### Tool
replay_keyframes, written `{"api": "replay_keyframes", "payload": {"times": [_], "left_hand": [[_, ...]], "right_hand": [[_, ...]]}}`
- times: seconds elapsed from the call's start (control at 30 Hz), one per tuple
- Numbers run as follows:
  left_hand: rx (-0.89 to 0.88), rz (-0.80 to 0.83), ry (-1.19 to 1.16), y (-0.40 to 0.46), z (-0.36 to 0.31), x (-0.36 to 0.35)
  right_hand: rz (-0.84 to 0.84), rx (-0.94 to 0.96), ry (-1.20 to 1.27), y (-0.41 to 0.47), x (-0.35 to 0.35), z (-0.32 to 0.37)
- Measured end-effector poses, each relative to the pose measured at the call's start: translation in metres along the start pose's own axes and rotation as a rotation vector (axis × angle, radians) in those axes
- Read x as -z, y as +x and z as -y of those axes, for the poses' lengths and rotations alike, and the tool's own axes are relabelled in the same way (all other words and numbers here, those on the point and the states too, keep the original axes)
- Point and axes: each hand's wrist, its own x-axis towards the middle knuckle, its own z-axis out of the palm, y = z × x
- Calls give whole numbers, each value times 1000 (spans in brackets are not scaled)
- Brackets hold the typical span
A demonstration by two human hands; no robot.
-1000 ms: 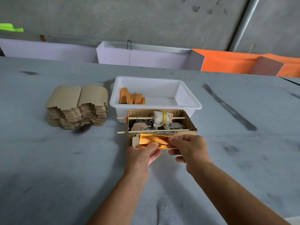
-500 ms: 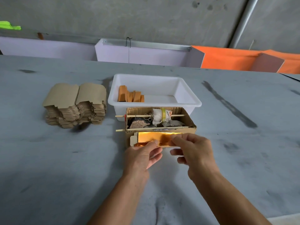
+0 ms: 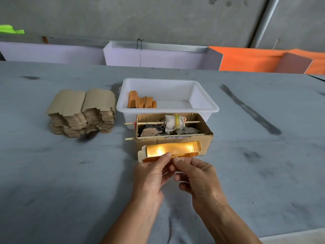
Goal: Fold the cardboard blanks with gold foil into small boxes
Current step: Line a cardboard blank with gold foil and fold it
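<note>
Pinching gold-foil blank [image 3: 173, 150] – left hand [image 3: 151, 175], right hand [image 3: 195, 175], white tub [image 3: 205, 101] holding orange pieces [image 3: 140, 102], perhaps boxes.

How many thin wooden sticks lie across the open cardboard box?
2. One wooden stick crosses the cardboard box at its far side; the other stick crosses near the front wall.

Workshop: bare concrete wall [image 3: 158, 18]; stacked cardboard blanks [image 3: 81, 112] on grey worktable [image 3: 52, 173]; parts tub [image 3: 167, 110]
</note>
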Motion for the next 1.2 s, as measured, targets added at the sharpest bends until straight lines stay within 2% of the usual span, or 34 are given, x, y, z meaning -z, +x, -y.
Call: {"api": "replay_keyframes", "payload": {"times": [0.2,1.2], "left_hand": [[-44,-4,46,1,3,3],[-23,-14,16,-6,-2,2]], "right_hand": [[-18,48,-34,2,-1,-1],[-137,7,-91,5,-5,6]]}}
